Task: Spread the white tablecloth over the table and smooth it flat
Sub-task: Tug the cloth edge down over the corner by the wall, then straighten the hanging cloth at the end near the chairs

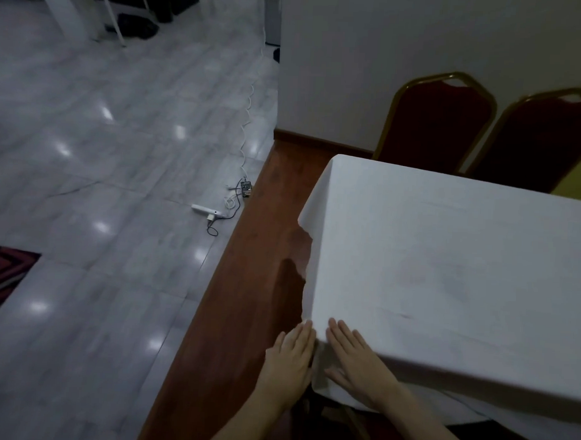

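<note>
Tablecloth (pixel 446 258) cut off at right — left hand (pixel 290 361), right hand (pixel 356 363) flat, fingers straight, at near corner.

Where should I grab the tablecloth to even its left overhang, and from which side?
I'd pinch the tablecloth at its hanging left hem, reaching in from the left with the left hand. That edge hangs free and wavy; the top lies flat, offering no fold.

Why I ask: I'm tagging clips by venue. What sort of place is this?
Probably a banquet or function room: gold-framed red padded chairs against the wall, a draped white tablecloth, and a polished marble-like tile floor.
</note>
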### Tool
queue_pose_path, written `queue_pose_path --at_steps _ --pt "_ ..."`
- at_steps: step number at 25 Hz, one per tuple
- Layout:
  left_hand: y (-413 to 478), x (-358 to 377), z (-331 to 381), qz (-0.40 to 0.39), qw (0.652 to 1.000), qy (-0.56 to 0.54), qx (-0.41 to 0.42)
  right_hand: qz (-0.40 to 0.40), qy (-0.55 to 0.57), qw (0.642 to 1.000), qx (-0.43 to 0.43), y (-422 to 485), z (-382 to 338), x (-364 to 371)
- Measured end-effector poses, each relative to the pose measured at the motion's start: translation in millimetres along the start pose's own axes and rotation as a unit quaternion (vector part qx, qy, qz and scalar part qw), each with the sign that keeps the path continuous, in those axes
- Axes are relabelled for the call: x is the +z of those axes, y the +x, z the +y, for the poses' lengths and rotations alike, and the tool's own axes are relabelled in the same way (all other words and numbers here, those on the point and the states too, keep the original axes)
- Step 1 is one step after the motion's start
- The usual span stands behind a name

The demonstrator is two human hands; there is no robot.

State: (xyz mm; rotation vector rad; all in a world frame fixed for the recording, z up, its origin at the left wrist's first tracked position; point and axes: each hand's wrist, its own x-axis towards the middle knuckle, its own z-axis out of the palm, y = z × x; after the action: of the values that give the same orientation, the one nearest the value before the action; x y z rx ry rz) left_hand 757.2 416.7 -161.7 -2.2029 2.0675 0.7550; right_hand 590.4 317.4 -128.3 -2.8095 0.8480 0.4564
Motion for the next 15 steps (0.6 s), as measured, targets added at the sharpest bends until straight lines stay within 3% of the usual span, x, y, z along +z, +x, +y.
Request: queue_pose_path --at_steps 7,15 --pt "-9 -4 -42 0.061 0.998 -0.007 -0.018 0.017 -0.087 0.995 -0.055 45 -15 -12" --pt "35 27 -34 0.117 0.974 -0.190 -0.043 -0.180 -0.137 0.964 -0.143 124 2 -59"
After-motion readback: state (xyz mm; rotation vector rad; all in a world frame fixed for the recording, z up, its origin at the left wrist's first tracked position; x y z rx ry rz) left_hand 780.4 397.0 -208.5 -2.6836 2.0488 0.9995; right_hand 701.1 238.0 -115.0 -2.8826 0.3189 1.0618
